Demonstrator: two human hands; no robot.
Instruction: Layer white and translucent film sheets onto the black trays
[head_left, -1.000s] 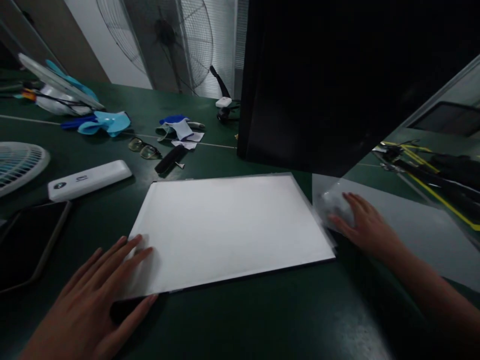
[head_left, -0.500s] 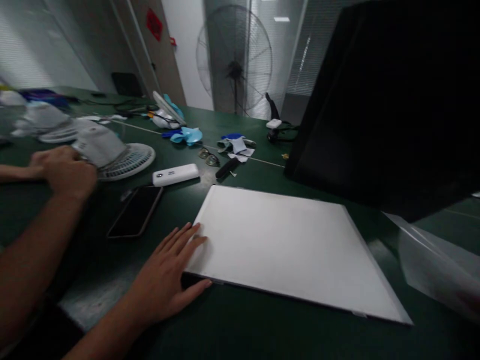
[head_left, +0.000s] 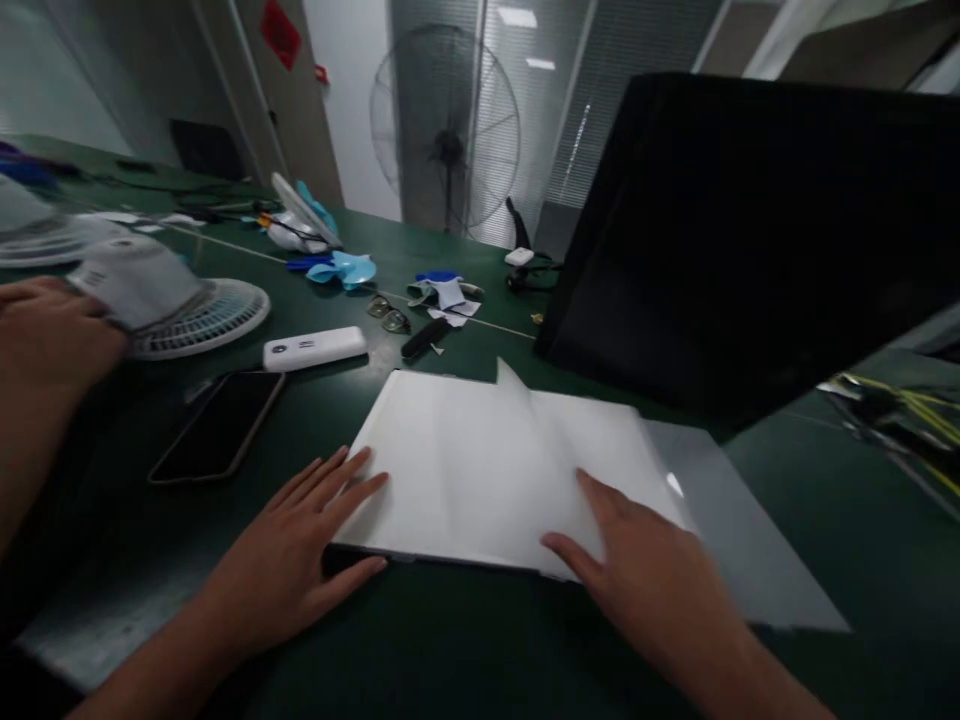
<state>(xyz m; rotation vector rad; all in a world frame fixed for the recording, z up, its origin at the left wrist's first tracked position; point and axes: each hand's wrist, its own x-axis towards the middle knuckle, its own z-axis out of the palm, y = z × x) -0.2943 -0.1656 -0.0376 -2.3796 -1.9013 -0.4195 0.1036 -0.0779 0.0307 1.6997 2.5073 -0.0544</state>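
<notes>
Head view, left hand (head_left: 300,560) spread flat on near-left corner of white panel (head_left: 465,470), right hand (head_left: 645,580) open, fingers pressing translucent sheet (head_left: 712,520) over panel's right part, green table (head_left: 450,650) beneath.

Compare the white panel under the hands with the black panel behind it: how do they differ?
The white panel lies flat on the green table; the black panel stands tilted up. The white panel is bright and looks smaller; the black panel is dark and looms larger. The left hand and right hand rest on the white panel; neither touches the black panel. Both are flat rectangles.
</notes>
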